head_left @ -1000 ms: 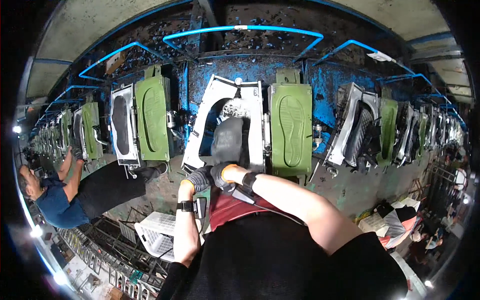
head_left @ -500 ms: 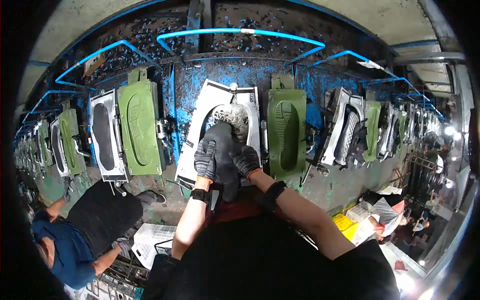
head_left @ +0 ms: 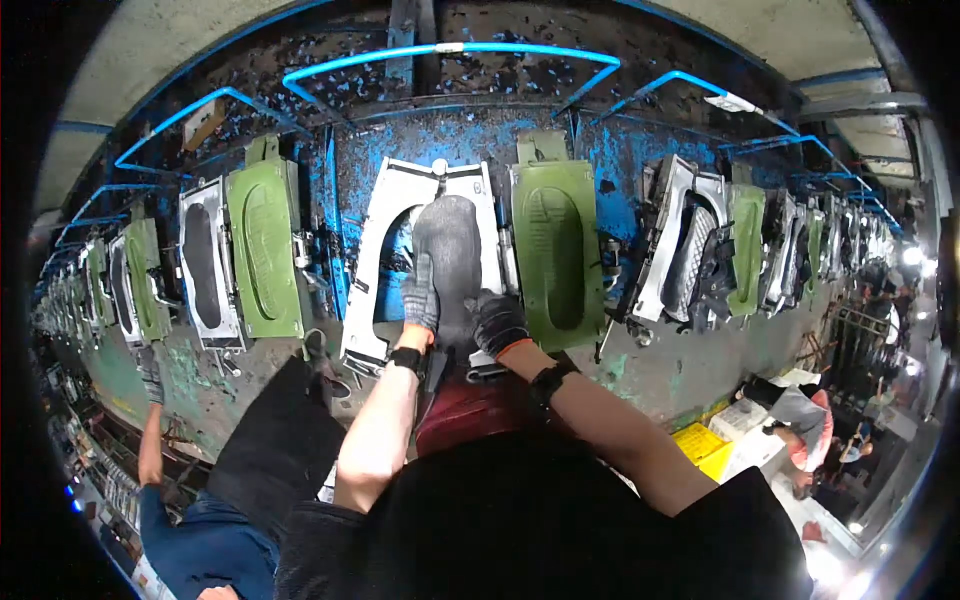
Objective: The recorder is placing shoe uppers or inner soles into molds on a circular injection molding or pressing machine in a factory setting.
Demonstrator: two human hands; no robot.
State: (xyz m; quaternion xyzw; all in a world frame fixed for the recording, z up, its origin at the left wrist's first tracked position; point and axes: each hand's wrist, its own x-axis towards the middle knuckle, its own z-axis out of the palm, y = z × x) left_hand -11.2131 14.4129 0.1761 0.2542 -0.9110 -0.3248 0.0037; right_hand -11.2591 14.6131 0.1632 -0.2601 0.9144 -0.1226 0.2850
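Between my hands is a dark grey shoe sole [head_left: 448,235], its rounded end up over the opening of a silver split mould [head_left: 374,275]. My left hand [head_left: 421,292], in a grey striped glove, is closed on the sole's left edge with the thumb lying along its face. Lower down, my right hand [head_left: 497,322] grips the right edge with bent fingers. Its lower end narrows and runs down between my wrists. Right beside the mould stands its green sole-shaped plate [head_left: 553,250]. My fingers behind the sole are hidden.
Similar moulds with green plates stand in rows left [head_left: 265,250] and right [head_left: 747,250]. Blue tube rails [head_left: 450,48] arch behind them. A co-worker in a blue shirt [head_left: 215,545] bends at lower left. A yellow crate [head_left: 703,450] sits at lower right.
The sole has come from a bunched shape to lying flat and stretched upward. My hands have moved apart onto its two edges. The co-worker has shifted and reaches toward the left moulds.
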